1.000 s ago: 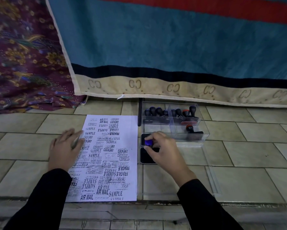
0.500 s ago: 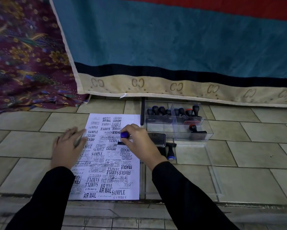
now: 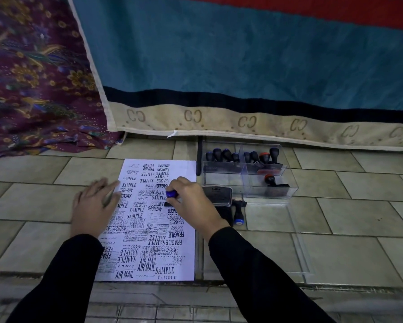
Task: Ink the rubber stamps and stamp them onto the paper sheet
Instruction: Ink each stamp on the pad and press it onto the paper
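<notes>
The person's right hand is closed around a blue-topped rubber stamp, fingers wrapped over its knob, and the stamp's dark base sits down on the paper sheet, in the right half of the upper part of the page. The left hand lies flat and empty, fingers spread, across the sheet's left edge, half on the paper and half on the tiled floor, pinning the page. The sheet is already crowded with prints such as SAMPLE, AIR MAIL and FRAGILE, so the step in hand appears to be pressing one more impression into a tight spot. To do it well, the stamp should go straight down with even weight over the whole base, no rocking or sliding, and then lift straight up so the wet ink does not smear onto neighbouring prints. The left hand should keep the page from creeping, since paper on smooth tile probably slips easily. The ink pad sits just right of the sheet, with another stamp lying on its side beside it, and the clear compartment box holding more stamps stands beyond. Bare paper looks left mainly along the top right, a better target for later prints.
</notes>
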Action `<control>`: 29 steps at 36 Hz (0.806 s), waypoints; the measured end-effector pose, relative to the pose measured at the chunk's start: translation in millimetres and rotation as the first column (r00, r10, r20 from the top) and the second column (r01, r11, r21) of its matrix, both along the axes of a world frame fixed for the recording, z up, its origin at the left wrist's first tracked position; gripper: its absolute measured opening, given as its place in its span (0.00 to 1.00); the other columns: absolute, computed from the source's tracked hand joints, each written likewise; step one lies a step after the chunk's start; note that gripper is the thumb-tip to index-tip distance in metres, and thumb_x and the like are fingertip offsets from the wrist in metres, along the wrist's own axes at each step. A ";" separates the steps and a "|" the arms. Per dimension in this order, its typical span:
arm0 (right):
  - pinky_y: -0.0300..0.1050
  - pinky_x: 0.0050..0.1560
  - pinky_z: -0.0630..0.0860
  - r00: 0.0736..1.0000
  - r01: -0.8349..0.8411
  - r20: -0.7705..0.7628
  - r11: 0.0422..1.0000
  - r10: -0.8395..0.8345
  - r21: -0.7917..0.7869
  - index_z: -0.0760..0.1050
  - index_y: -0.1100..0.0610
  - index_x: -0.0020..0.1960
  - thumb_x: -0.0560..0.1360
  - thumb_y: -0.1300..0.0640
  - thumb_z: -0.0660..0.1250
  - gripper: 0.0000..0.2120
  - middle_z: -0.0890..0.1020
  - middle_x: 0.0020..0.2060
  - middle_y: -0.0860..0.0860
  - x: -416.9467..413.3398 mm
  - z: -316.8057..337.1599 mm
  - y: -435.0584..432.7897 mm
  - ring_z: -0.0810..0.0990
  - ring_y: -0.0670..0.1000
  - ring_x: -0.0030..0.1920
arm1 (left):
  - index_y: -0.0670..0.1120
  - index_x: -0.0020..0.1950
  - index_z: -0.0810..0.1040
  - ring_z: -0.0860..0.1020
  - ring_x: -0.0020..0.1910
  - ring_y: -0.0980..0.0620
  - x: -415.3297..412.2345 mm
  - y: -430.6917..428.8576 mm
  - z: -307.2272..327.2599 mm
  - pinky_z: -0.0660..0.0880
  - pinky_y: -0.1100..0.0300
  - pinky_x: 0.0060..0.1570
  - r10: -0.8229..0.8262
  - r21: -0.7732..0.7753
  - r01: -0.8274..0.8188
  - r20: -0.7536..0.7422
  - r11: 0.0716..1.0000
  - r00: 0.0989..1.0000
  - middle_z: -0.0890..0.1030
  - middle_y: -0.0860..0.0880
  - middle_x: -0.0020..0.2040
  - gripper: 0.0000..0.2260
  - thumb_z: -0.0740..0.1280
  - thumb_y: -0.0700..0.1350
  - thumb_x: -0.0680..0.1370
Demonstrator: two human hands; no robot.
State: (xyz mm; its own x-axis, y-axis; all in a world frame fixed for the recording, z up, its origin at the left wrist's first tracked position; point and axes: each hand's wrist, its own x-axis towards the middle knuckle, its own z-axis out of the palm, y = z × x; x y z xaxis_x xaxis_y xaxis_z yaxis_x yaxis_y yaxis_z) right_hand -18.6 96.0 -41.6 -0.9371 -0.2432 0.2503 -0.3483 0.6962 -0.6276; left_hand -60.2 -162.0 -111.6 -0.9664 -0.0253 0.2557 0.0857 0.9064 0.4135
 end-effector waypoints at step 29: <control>0.27 0.45 0.74 0.899 0.349 -0.134 0.867 -0.417 -0.357 0.75 0.54 0.60 0.74 0.63 0.68 0.15 0.74 0.50 0.47 30.5 49.1 63.2 0.78 0.41 0.42 | 0.53 0.65 0.78 0.68 0.70 0.45 3.0 1.8 4.9 0.57 0.47 0.69 -0.009 -0.009 0.009 0.004 1.000 1.000 0.74 0.45 0.69 0.25 0.55 0.61 0.74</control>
